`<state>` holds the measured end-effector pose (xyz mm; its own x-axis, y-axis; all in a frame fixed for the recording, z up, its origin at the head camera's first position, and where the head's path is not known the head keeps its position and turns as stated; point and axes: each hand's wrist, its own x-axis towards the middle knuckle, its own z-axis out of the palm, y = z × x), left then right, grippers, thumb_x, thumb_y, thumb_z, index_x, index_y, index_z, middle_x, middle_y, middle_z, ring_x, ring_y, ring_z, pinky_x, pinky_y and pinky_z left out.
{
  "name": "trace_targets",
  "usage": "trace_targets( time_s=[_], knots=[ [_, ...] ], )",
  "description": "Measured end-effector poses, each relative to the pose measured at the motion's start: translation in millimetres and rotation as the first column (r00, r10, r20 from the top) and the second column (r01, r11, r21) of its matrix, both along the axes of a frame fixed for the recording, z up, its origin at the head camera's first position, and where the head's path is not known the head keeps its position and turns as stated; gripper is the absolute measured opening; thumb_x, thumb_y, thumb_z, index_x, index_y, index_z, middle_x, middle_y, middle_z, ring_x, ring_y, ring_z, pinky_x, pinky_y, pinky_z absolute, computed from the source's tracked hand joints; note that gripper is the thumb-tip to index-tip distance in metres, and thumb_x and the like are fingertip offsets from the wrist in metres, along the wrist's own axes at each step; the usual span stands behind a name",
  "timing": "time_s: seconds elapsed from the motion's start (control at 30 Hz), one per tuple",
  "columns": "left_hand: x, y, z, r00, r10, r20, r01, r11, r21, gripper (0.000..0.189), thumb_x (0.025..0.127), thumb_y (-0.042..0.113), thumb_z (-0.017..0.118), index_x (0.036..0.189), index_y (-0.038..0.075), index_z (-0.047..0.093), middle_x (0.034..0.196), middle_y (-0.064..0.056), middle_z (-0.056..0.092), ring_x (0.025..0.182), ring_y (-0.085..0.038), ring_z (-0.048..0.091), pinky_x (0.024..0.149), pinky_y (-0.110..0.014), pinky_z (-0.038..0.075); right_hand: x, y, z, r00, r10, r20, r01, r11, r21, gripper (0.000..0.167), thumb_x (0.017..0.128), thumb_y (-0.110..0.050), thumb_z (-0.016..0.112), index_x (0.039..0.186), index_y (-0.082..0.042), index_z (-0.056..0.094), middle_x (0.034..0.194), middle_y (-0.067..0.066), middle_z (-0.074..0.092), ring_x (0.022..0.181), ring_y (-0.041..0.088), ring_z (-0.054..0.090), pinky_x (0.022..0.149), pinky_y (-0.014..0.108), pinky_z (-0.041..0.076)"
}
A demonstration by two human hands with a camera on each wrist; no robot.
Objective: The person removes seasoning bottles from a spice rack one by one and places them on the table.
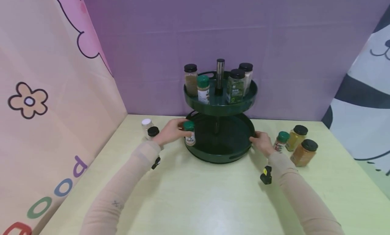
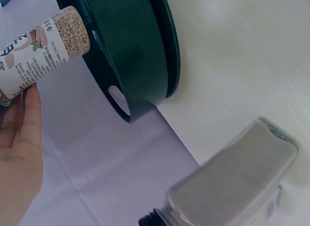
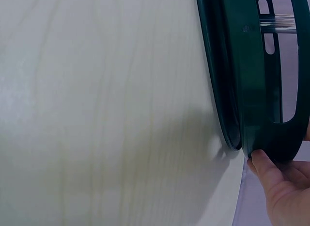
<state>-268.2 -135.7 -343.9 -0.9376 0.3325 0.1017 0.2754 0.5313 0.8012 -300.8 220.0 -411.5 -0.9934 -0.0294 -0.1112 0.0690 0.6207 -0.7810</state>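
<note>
Over the left rim of the lower tray (image 1: 210, 158), a green-capped jar (image 1: 190, 139) of pale grains was in the left hand (image 1: 171, 131), thumb and fingers closed about its side, which seemingly left the base free; whether it touched the tray was unclear. The right hand (image 1: 262, 142) pinched the opposite rim, likely to steady it. Above, the upper tray (image 1: 219, 110) bore four upright jars (image 1: 236, 88), its raised wall presumably guarding against slips. Both tiers stood near the middle of the tabletop's (image 1: 213, 194) back edge. Towards its back left corner were a white-capped jar (image 1: 147, 123) and a black-capped jar (image 1: 153, 131); towards the back right corner, three more jars (image 1: 303, 154).
</note>
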Motion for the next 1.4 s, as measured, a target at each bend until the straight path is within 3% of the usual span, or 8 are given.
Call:
trace_targets(
  time_s=[0.3,0.53,0.83,1.03,1.4],
  knots=[
    [5.1,-14.6,2.8,0.999,0.029,0.027,-0.029,0.999,0.016,0.046,0.08,0.021,0.07,0.122,0.008,0.053,0.112,-0.009,0.06,0.107,-0.025,0.057,0.087,-0.037,0.05,-1.1,1,-2.1,1.0,-0.001,-0.021,0.002,1.0,0.01,0.049,0.093,-0.012,0.043,0.133,0.015,0.033,0.131,0.033,0.042,0.122,0.041,0.043,0.099,0.047,0.039],
    [10.4,-25.5,1.5,0.997,0.066,0.034,-0.066,0.998,-0.003,0.043,0.081,0.024,0.069,0.119,0.01,0.055,0.112,-0.007,0.06,0.107,-0.024,0.057,0.089,-0.038,0.049,-0.6,-1,0.9,1.0,-0.001,0.021,0.001,1.0,-0.013,0.05,0.094,-0.011,0.041,0.135,0.014,0.03,0.134,0.033,0.038,0.125,0.041,0.04,0.101,0.048,0.037],
    [12.2,-41.0,-8.4,0.994,0.107,0.038,-0.105,0.994,-0.039,0.044,0.079,0.023,0.071,0.118,0.008,0.056,0.112,-0.008,0.062,0.104,-0.023,0.059,0.087,-0.036,0.05,0.7,0,0.6,1.0,0.009,0.004,-0.009,1.0,-0.018,0.049,0.094,-0.011,0.041,0.134,0.015,0.03,0.133,0.033,0.039,0.124,0.041,0.041,0.101,0.048,0.038],
    [15.8,-47.0,-14.6,0.995,0.098,0.023,-0.097,0.994,-0.059,0.045,0.079,0.023,0.072,0.117,0.006,0.056,0.11,-0.009,0.063,0.103,-0.024,0.059,0.087,-0.036,0.05,1.1,-1,1.1,1.0,0.004,0.004,-0.004,1.0,-0.018,0.049,0.094,-0.011,0.041,0.134,0.015,0.03,0.134,0.033,0.039,0.124,0.041,0.04,0.101,0.048,0.037],
    [20.0,-54.5,-29.9,0.994,0.095,0.058,-0.09,0.993,-0.076,0.045,0.077,0.02,0.072,0.117,0.004,0.057,0.108,-0.01,0.065,0.102,-0.024,0.06,0.083,-0.034,0.051,-0.4,0,-1.9,1.0,0.0,-0.011,0.0,1.0,-0.011,0.049,0.093,-0.011,0.042,0.134,0.014,0.032,0.133,0.033,0.041,0.123,0.041,0.041,0.101,0.047,0.038]
  ],
)
